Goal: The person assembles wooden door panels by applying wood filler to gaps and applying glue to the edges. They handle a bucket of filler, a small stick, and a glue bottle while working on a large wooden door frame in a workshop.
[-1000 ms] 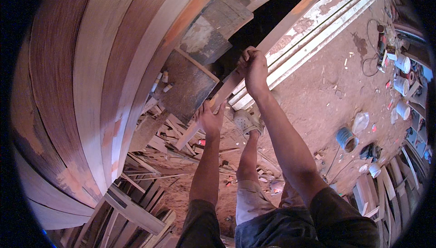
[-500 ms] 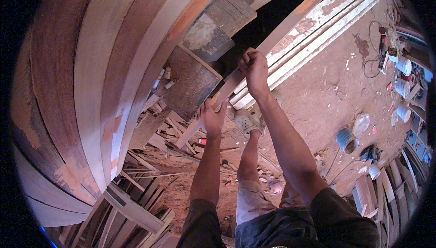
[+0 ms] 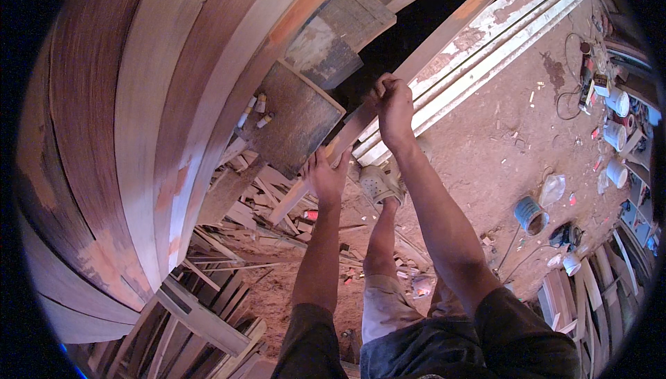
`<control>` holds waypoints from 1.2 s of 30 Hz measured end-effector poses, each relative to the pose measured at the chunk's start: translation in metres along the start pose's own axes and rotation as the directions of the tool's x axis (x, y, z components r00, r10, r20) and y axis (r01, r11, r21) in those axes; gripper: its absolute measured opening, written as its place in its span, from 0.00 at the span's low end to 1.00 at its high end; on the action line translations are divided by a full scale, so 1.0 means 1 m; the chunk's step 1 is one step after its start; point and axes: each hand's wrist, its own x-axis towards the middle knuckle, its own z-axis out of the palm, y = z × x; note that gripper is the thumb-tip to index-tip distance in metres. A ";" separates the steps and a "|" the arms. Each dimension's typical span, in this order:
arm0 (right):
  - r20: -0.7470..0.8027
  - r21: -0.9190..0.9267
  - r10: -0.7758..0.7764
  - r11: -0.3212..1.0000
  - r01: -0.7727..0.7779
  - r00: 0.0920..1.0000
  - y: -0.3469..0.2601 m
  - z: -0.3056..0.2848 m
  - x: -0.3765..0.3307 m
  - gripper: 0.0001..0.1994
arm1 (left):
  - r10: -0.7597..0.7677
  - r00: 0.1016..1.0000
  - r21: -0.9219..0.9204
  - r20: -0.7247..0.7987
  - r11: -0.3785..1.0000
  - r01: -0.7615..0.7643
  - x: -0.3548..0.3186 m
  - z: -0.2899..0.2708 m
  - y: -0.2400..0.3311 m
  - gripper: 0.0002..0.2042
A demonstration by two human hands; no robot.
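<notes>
A long reddish wooden plank (image 3: 444, 42) slants from the upper right down to the middle of the head view. My right hand (image 3: 393, 105) is closed around it higher up. My left hand (image 3: 327, 174) grips the same plank lower down, near its bottom end. My leg and light-coloured shoe (image 3: 380, 183) show just below the hands, standing on the dirt floor. A dark, worn square board (image 3: 295, 119) lies beside the plank to the left.
Tall stacked planks (image 3: 139, 115) lean at the left. Scrap wood offcuts (image 3: 250, 219) litter the floor below them. Long white-painted boards (image 3: 485, 53) lie at the right. A blue bucket (image 3: 531, 214), white containers (image 3: 616, 136) and cables sit on the reddish dirt floor at the far right.
Both hands keep their hold on the plank and have shifted only slightly; the view has tilted a little.
</notes>
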 end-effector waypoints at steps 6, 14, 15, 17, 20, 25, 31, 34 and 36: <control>0.060 0.718 0.205 0.671 -0.185 0.977 -0.018 -0.028 0.007 0.13 | -0.052 0.991 0.045 0.126 0.998 0.047 0.003 -0.007 0.008 0.28; 0.081 0.836 0.162 0.526 -0.155 0.984 -0.064 -0.100 -0.040 0.12 | 0.079 0.988 0.108 0.130 0.990 -0.093 0.000 -0.004 -0.010 0.33; 0.082 0.838 0.159 0.523 -0.154 0.984 -0.071 -0.107 -0.049 0.12 | 0.077 0.985 0.078 0.157 0.993 -0.090 0.001 -0.009 -0.007 0.34; 0.034 0.832 0.200 0.537 -0.139 0.979 -0.088 -0.115 -0.068 0.11 | 0.080 0.975 0.020 0.209 0.996 -0.086 0.005 -0.022 0.001 0.36; -0.025 0.838 0.254 0.532 -0.118 0.967 -0.116 -0.106 -0.099 0.11 | 0.051 0.939 0.022 0.339 0.998 -0.062 0.005 -0.038 -0.004 0.39; 0.024 0.819 0.217 0.556 -0.144 0.976 -0.165 -0.101 -0.126 0.11 | 0.012 0.897 -0.061 0.441 0.998 0.017 -0.005 -0.039 -0.013 0.42; 0.101 0.806 0.142 0.568 -0.164 0.985 -0.228 -0.068 -0.138 0.13 | -0.019 0.959 -0.160 0.284 0.985 0.066 -0.029 -0.089 0.010 0.41; 0.157 0.789 0.134 0.578 -0.206 0.978 -0.250 -0.035 -0.150 0.13 | 0.030 0.979 -0.254 0.201 0.967 0.023 -0.079 -0.102 -0.009 0.40; 0.203 0.796 0.099 0.562 -0.223 0.974 -0.266 -0.008 -0.164 0.13 | -0.010 0.978 -0.334 0.210 0.939 0.082 -0.119 -0.121 -0.023 0.38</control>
